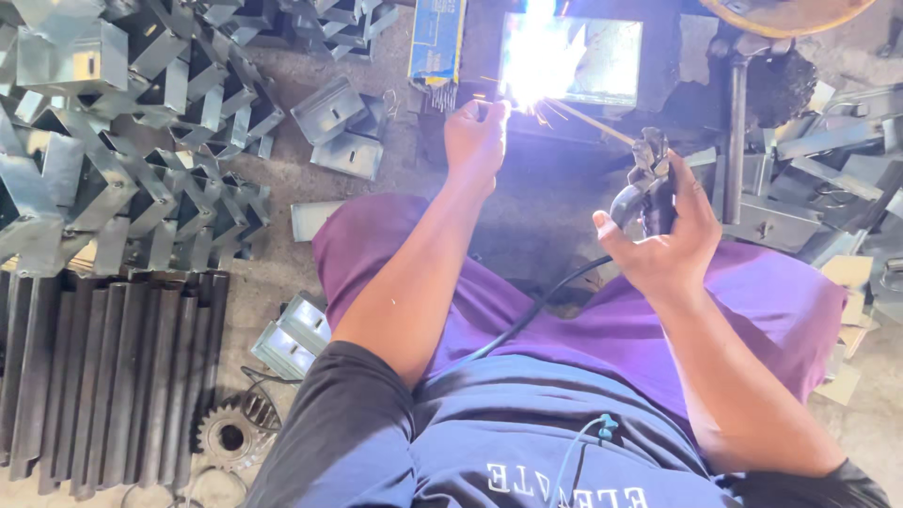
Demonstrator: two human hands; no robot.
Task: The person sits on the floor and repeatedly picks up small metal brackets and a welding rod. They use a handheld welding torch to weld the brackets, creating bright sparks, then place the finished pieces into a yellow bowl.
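Welding: right hand [670, 235] clenched around electrode holder [649, 183], rod [593, 122] pointing to 10 o'clock at bright arc [536, 61]. Left hand [475, 141] grasps metal workpiece [602, 56] at 12 o'clock. Cable [536, 306] trails toward 7 o'clock.

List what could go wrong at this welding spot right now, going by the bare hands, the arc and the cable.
1. The left hand is bare and right beside the arc flash; sparks could well burn it.
2. The right hand, also bare, grips the electrode holder; the electrode rod probably throws spatter back toward it.
3. The black cable lies across the purple-clad lap, where falling sparks might scorch cloth or cable.
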